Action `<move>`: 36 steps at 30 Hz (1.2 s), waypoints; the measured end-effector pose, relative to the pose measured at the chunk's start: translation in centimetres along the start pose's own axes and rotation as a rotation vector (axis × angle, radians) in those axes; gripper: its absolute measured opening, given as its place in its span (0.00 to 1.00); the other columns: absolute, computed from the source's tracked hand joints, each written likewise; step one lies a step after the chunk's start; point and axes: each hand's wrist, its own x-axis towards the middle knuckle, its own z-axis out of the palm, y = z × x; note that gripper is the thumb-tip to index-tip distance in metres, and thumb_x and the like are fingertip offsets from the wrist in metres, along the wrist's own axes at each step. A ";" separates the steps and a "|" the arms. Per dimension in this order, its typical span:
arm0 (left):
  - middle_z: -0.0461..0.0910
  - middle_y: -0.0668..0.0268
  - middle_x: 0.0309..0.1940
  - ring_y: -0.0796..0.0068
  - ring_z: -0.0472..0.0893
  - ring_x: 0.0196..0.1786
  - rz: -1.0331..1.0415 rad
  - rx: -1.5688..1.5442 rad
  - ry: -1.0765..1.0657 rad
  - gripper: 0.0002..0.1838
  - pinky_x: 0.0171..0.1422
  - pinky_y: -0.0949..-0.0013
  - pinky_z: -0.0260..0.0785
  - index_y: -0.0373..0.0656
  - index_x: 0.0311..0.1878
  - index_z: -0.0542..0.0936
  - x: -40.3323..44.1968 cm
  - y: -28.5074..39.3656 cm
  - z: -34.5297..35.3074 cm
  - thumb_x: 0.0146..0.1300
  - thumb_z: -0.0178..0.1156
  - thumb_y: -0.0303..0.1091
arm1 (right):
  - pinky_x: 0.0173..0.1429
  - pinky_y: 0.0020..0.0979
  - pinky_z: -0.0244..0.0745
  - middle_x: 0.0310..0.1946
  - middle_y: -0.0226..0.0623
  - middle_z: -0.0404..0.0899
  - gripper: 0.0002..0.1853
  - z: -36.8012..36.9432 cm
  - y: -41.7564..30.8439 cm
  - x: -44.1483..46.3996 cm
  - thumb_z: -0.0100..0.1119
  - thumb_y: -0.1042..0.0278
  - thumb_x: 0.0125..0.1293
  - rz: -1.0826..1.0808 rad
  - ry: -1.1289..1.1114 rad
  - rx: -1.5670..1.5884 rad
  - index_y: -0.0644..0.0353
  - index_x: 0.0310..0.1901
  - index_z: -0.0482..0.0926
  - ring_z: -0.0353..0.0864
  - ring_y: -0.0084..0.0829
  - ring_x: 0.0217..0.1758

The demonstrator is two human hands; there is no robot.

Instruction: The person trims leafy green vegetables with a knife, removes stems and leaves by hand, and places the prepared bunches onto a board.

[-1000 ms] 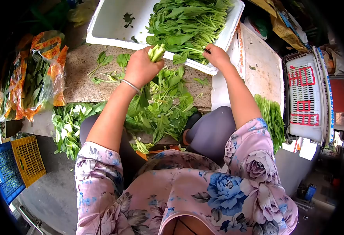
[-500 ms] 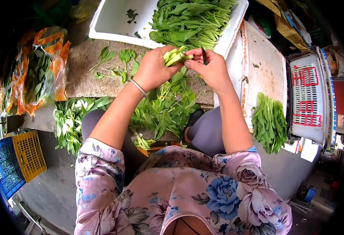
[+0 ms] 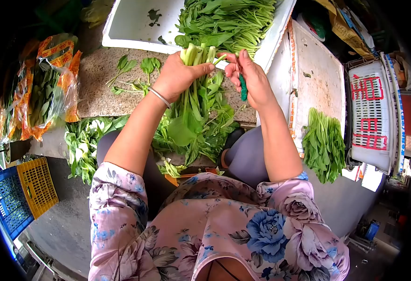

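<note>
My left hand [image 3: 175, 77], with a bangle at its wrist, is closed around a bunch of leafy greens [image 3: 197, 56]. The pale cut stems point up and the leaves hang below the fist. Just to the right, my right hand [image 3: 257, 84] is closed on a small knife [image 3: 243, 88]; its green handle shows and the blade is hidden. The right fingers are near one thin stem that sticks out of the bunch. Beneath both hands lies a heap of loose greens [image 3: 214, 136] between the knees.
A white foam box [image 3: 135, 42] with stacked greens stands ahead. Loose sprigs [image 3: 121, 65] lie on the stone slab [image 3: 93, 89]. Bagged greens [image 3: 46, 89] are at left, above yellow and blue crates [image 3: 37, 187]. At right, a foam lid [image 3: 320, 84] bears another bunch [image 3: 324, 145].
The bunch in my left hand has tipped so the stems stand upright and the leaves hang in view. My right hand has turned, and the knife's green handle now shows.
</note>
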 end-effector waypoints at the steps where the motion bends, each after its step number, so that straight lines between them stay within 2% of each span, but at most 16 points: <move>1: 0.79 0.66 0.30 0.80 0.76 0.30 0.013 0.031 0.022 0.15 0.36 0.74 0.70 0.35 0.39 0.77 0.1 -0.1 0.0 0.48 0.68 0.29 | 0.25 0.14 0.55 0.24 0.24 0.68 0.24 0.0 0.3 0.0 0.46 0.51 0.67 0.010 -0.058 0.073 0.64 0.53 0.71 0.61 0.13 0.23; 4: 0.78 0.67 0.30 0.80 0.76 0.30 0.006 0.077 0.042 0.14 0.35 0.74 0.70 0.36 0.39 0.76 0.0 0.0 0.1 0.49 0.67 0.29 | 0.27 0.14 0.54 0.26 0.23 0.68 0.23 0.3 0.8 0.1 0.44 0.58 0.69 -0.087 -0.124 0.011 0.68 0.58 0.65 0.58 0.13 0.25; 7: 0.78 0.67 0.29 0.80 0.75 0.29 0.003 0.066 0.056 0.14 0.33 0.74 0.69 0.36 0.38 0.77 -0.2 0.2 0.2 0.49 0.67 0.30 | 0.27 0.14 0.53 0.25 0.22 0.66 0.22 0.6 0.5 0.0 0.45 0.63 0.69 -0.091 -0.101 -0.084 0.67 0.59 0.64 0.57 0.13 0.24; 11: 0.79 0.65 0.27 0.80 0.75 0.27 -0.007 0.115 0.068 0.15 0.32 0.73 0.70 0.34 0.36 0.77 -0.2 0.3 -0.1 0.46 0.69 0.31 | 0.28 0.15 0.57 0.23 0.21 0.67 0.21 -0.4 1.3 0.5 0.49 0.60 0.67 -0.065 -0.052 -0.180 0.62 0.57 0.69 0.59 0.12 0.25; 12: 0.79 0.65 0.27 0.80 0.75 0.27 -0.007 0.115 0.069 0.15 0.32 0.73 0.70 0.34 0.36 0.77 -0.2 0.2 -0.2 0.46 0.69 0.31 | 0.29 0.16 0.59 0.23 0.22 0.67 0.21 -0.5 1.3 0.7 0.50 0.60 0.66 -0.073 0.059 -0.327 0.62 0.56 0.70 0.60 0.12 0.26; 14: 0.80 0.63 0.27 0.76 0.77 0.27 0.019 0.214 0.076 0.17 0.33 0.71 0.71 0.34 0.36 0.78 -0.2 0.2 -0.4 0.46 0.69 0.34 | 0.30 0.16 0.60 0.22 0.22 0.67 0.20 -0.5 1.5 0.7 0.51 0.60 0.66 -0.079 0.169 -0.476 0.62 0.56 0.71 0.61 0.13 0.26; 16: 0.80 0.61 0.28 0.72 0.78 0.28 0.091 0.378 0.101 0.17 0.35 0.69 0.71 0.35 0.36 0.78 -0.2 0.1 -0.3 0.46 0.69 0.36 | 0.36 0.19 0.66 0.27 0.25 0.73 0.22 0.1 1.4 0.5 0.53 0.60 0.65 -0.153 -0.013 -0.289 0.62 0.57 0.70 0.66 0.15 0.29; 18: 0.81 0.57 0.29 0.61 0.80 0.30 0.222 0.568 0.142 0.19 0.38 0.65 0.72 0.39 0.36 0.78 -0.1 -0.3 -0.3 0.45 0.68 0.41 | 0.39 0.20 0.67 0.29 0.27 0.75 0.22 0.9 2.1 0.5 0.54 0.61 0.64 -0.175 0.008 -0.337 0.62 0.57 0.70 0.68 0.16 0.31; 20: 0.80 0.56 0.29 0.60 0.80 0.31 0.221 0.608 0.150 0.18 0.38 0.64 0.72 0.39 0.36 0.78 -0.1 -0.9 -0.2 0.44 0.68 0.40 | 0.47 0.23 0.69 0.37 0.35 0.79 0.23 1.3 2.5 0.7 0.55 0.61 0.63 -0.222 0.018 -0.358 0.64 0.57 0.69 0.73 0.19 0.38; 24: 0.80 0.55 0.27 0.57 0.79 0.31 0.223 0.670 0.153 0.17 0.38 0.63 0.72 0.40 0.34 0.78 0.0 -0.9 -0.2 0.44 0.68 0.40 | 0.38 0.20 0.68 0.29 0.28 0.76 0.22 1.0 1.7 0.8 0.55 0.62 0.64 -0.131 -0.028 -0.329 0.64 0.56 0.70 0.70 0.16 0.31; 26: 0.80 0.56 0.27 0.59 0.80 0.30 0.223 0.652 0.144 0.17 0.37 0.63 0.72 0.40 0.35 0.78 -0.1 -0.8 -0.2 0.44 0.68 0.40 | 0.28 0.16 0.59 0.22 0.22 0.68 0.21 0.4 1.0 0.6 0.55 0.63 0.64 0.093 -0.047 -0.052 0.63 0.56 0.71 0.62 0.13 0.24; 28: 0.80 0.56 0.26 0.60 0.80 0.30 0.223 0.631 0.138 0.17 0.37 0.64 0.72 0.39 0.35 0.78 -0.4 -0.2 -0.1 0.44 0.68 0.40 | 0.26 0.16 0.54 0.20 0.21 0.64 0.20 0.5 0.7 0.6 0.54 0.63 0.64 0.066 0.054 -0.040 0.62 0.56 0.71 0.58 0.13 0.22; 29: 0.80 0.60 0.26 0.69 0.78 0.29 0.189 0.615 0.125 0.17 0.36 0.68 0.71 0.37 0.36 0.78 -0.5 0.2 0.0 0.45 0.68 0.37 | 0.24 0.16 0.49 0.19 0.19 0.61 0.20 0.5 0.7 0.7 0.54 0.63 0.64 0.039 0.152 -0.026 0.61 0.56 0.71 0.54 0.13 0.21; 30: 0.80 0.64 0.26 0.78 0.77 0.28 0.156 0.599 0.110 0.17 0.35 0.72 0.70 0.35 0.37 0.77 -0.7 0.5 0.0 0.47 0.68 0.34 | 0.25 0.16 0.54 0.20 0.20 0.64 0.21 0.3 0.8 0.7 0.57 0.63 0.62 0.014 0.172 -0.028 0.63 0.55 0.72 0.59 0.13 0.22; 33: 0.79 0.64 0.26 0.79 0.76 0.28 0.171 0.520 0.094 0.16 0.35 0.73 0.70 0.34 0.36 0.77 -0.3 -0.3 -0.3 0.47 0.68 0.34 | 0.27 0.17 0.60 0.24 0.24 0.71 0.19 0.7 1.3 0.8 0.60 0.62 0.60 -0.027 0.168 -0.170 0.65 0.49 0.75 0.66 0.14 0.25; 36: 0.79 0.65 0.25 0.78 0.76 0.27 0.134 0.515 0.057 0.15 0.34 0.71 0.70 0.35 0.35 0.77 -0.4 -0.4 -0.2 0.47 0.68 0.34 | 0.30 0.19 0.67 0.28 0.29 0.76 0.17 1.2 1.8 0.6 0.63 0.62 0.57 -0.021 0.076 -0.114 0.66 0.43 0.78 0.72 0.18 0.27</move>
